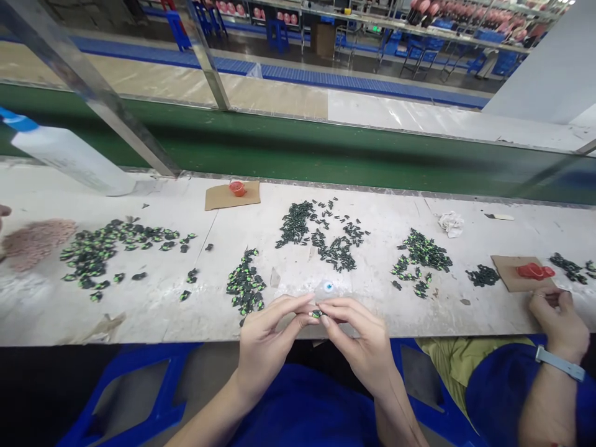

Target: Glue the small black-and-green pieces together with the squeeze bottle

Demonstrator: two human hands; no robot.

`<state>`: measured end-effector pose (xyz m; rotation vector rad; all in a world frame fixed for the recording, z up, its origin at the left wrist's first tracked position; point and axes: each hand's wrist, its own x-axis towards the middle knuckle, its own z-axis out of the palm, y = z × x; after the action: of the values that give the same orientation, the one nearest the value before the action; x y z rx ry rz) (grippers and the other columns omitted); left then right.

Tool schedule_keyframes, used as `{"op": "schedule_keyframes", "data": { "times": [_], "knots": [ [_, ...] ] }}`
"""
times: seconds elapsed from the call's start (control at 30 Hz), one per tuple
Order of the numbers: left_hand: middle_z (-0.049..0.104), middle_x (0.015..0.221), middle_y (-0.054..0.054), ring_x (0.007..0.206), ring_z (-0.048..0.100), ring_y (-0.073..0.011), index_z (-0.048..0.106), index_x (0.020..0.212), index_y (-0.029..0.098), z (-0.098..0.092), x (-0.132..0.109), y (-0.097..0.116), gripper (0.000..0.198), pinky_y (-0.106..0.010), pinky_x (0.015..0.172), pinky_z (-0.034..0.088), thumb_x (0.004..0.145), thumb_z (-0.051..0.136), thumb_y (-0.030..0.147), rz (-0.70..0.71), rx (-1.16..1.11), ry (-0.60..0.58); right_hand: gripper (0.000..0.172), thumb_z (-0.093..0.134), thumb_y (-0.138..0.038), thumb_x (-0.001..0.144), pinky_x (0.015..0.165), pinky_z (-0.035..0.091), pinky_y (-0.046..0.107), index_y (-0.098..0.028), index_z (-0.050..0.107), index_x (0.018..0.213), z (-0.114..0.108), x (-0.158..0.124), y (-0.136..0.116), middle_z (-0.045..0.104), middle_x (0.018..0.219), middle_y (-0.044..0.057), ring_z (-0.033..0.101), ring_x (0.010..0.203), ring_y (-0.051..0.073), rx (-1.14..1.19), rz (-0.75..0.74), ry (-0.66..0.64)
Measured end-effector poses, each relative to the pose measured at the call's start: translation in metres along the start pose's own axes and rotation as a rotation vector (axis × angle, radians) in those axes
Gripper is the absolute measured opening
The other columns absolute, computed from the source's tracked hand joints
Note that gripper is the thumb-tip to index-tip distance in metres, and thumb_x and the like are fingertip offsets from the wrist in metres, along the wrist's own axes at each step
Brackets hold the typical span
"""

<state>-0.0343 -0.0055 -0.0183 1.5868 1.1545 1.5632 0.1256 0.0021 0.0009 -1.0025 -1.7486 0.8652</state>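
Note:
My left hand [269, 338] and my right hand [361, 338] meet over the front edge of the bench. Between their fingertips they pinch one small black-and-green part [316, 313]; its exact kind is too small to make out. Left of my hands lies a pile of similar black-and-green parts [245, 282]. Beyond them is a spread of small black pieces [335, 251], some loose and some heaped. A small white disc with a blue centre [328, 286] sits just past my fingertips, near a clear flake [275, 277].
Further heaps of black-and-green parts lie left [93, 254] and right [426, 251]. A white bottle [69, 158] leans at the far left. Red cups stand on cardboard [216, 197] at the back and right. A co-worker's hand [561, 320] rests at the right edge.

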Motion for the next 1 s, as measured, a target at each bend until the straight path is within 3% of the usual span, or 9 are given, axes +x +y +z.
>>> {"op": "schedule_keyframes", "data": {
  "times": [0.2, 0.37, 0.63, 0.73, 0.87, 0.93, 1.0],
  "knots": [
    [0.073, 0.076, -0.002, 0.071, 0.068, -0.0142, 0.072, 0.098, 0.021, -0.007, 0.008, 0.003, 0.030, -0.025, 0.064, 0.057, 0.083, 0.061, -0.002, 0.150, 0.008, -0.152, 0.014, 0.055, -0.011, 0.089, 0.067, 0.059, 0.028, -0.020, 0.063, 0.094, 0.002, -0.002, 0.003, 0.069, 0.086, 0.006, 0.068, 0.081, 0.017, -0.052, -0.088, -0.025],
    [0.072, 0.076, -0.005, 0.070, 0.068, -0.0153, 0.073, 0.099, 0.021, -0.007, 0.005, -0.003, 0.026, -0.026, 0.061, 0.057, 0.085, 0.060, 0.003, 0.139, -0.130, -0.238, 0.012, 0.053, -0.010, 0.087, 0.054, 0.054, 0.025, -0.022, 0.054, 0.089, 0.004, -0.009, 0.009, 0.061, 0.075, 0.003, 0.061, 0.066, 0.014, -0.043, -0.173, -0.004],
    [0.073, 0.073, -0.003, 0.064, 0.067, -0.0130, 0.073, 0.099, 0.021, 0.007, 0.001, -0.003, 0.023, -0.021, 0.059, 0.057, 0.084, 0.064, 0.006, 0.092, -0.143, -0.272, 0.014, 0.054, -0.009, 0.086, 0.055, 0.053, 0.025, -0.022, 0.056, 0.089, -0.010, -0.018, 0.008, 0.063, 0.074, 0.002, 0.063, 0.065, 0.015, -0.084, -0.141, -0.019],
    [0.076, 0.082, -0.003, 0.070, 0.071, -0.0141, 0.068, 0.113, 0.023, 0.006, 0.006, 0.004, 0.028, -0.023, 0.068, 0.060, 0.086, 0.065, 0.016, 0.009, -0.054, -0.327, 0.014, 0.054, -0.009, 0.086, 0.059, 0.055, 0.027, -0.022, 0.059, 0.089, -0.023, -0.018, 0.012, 0.067, 0.079, 0.004, 0.066, 0.070, 0.016, -0.147, -0.090, -0.022],
    [0.076, 0.093, -0.005, 0.085, 0.073, -0.0182, 0.058, 0.127, 0.022, -0.020, 0.015, -0.001, 0.040, -0.033, 0.085, 0.058, 0.087, 0.063, 0.023, 0.004, 0.215, -0.224, 0.007, 0.056, -0.018, 0.088, 0.061, 0.056, 0.030, -0.021, 0.062, 0.086, -0.053, -0.015, 0.045, 0.068, 0.084, 0.007, 0.067, 0.077, 0.019, -0.375, 0.043, 0.186],
    [0.075, 0.094, -0.005, 0.087, 0.071, -0.0196, 0.062, 0.120, 0.021, -0.042, 0.020, -0.014, 0.032, -0.034, 0.085, 0.058, 0.088, 0.060, 0.022, -0.004, 0.395, -0.118, 0.011, 0.055, -0.027, 0.088, 0.063, 0.056, 0.034, -0.021, 0.064, 0.087, -0.073, -0.013, 0.071, 0.068, 0.088, 0.009, 0.065, 0.082, 0.022, -0.536, 0.112, 0.277],
    [0.074, 0.096, -0.007, 0.090, 0.068, -0.0230, 0.068, 0.107, 0.021, -0.064, 0.026, -0.034, 0.021, -0.037, 0.082, 0.057, 0.089, 0.056, 0.021, 0.039, 0.586, -0.106, 0.021, 0.053, -0.034, 0.089, 0.069, 0.056, 0.041, -0.019, 0.067, 0.087, -0.090, -0.012, 0.094, 0.067, 0.090, 0.012, 0.063, 0.082, 0.025, -0.700, 0.170, 0.328]
  ]
}}
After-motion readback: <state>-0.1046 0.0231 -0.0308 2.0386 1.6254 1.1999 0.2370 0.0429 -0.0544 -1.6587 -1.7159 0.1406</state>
